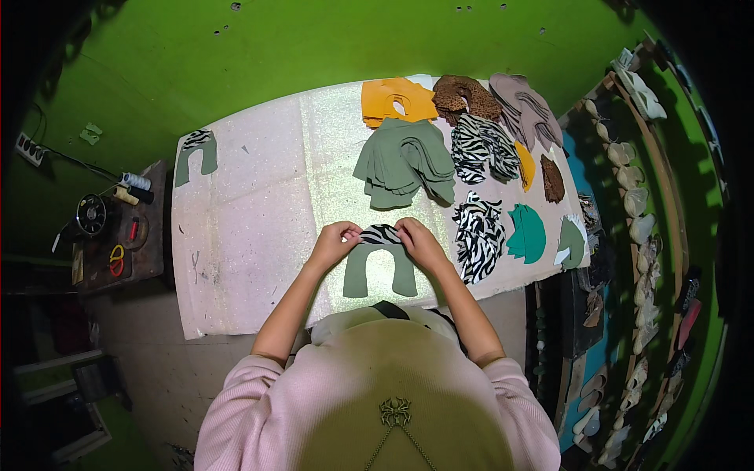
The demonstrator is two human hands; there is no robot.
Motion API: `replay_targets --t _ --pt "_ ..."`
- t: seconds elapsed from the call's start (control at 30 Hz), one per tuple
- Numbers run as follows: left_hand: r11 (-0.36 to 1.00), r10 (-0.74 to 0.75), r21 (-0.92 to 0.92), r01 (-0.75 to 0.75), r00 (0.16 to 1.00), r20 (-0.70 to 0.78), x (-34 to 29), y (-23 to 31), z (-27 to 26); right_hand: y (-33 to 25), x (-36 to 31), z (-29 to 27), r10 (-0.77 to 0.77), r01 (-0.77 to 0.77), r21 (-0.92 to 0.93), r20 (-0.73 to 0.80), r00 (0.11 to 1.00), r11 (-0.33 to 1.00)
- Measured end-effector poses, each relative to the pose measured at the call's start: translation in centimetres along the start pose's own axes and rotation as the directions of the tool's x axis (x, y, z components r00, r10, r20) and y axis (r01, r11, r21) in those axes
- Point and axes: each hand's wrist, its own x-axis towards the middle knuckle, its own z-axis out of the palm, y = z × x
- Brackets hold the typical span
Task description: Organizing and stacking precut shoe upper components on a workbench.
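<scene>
Close in front of me on the table lies a sage-green U-shaped cut piece [356, 273], its two legs toward me. A curved zebra-striped piece [379, 234] rests along its top edge. My left hand [338, 241] pinches the left end of the striped piece, and my right hand [415, 238] pinches its right end. Beyond my hands is a fanned stack of sage-green pieces [400, 161]. A zebra-striped stack [477, 239] lies right of my right hand. At the table's far left, a green piece [206, 155] has a striped piece [198, 140] at its top.
The pale table [251, 228] also bears yellow pieces [381, 100], spotted brown pieces [463, 94], mauve pieces [525, 106] and teal pieces [528, 235]. A dark side table at left holds thread spools [136, 180] and yellow-handled scissors [116, 259]. Shoe racks [660, 165] stand at right.
</scene>
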Motion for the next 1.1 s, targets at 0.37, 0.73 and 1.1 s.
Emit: replay_targets --t 0.37,0.73,1.1 --pt "0.934 0.251 0.27 -0.232 0.967 -0.036 -0.3 0.6 -0.2 0.8 -0.3 1.1 -0.091 0.069 -0.238 -0.084 0.992 0.969" --pt "0.969 0.012 0.247 0.011 0.996 -0.092 -0.4 1.4 0.5 1.2 -0.4 2.2 -0.16 0.104 -0.409 -0.105 0.981 0.906" --pt "0.878 0.237 0.441 -0.185 0.969 -0.065 -0.8 1.3 0.8 1.6 -0.7 2.7 -0.236 0.152 -0.45 -0.137 0.962 0.88"
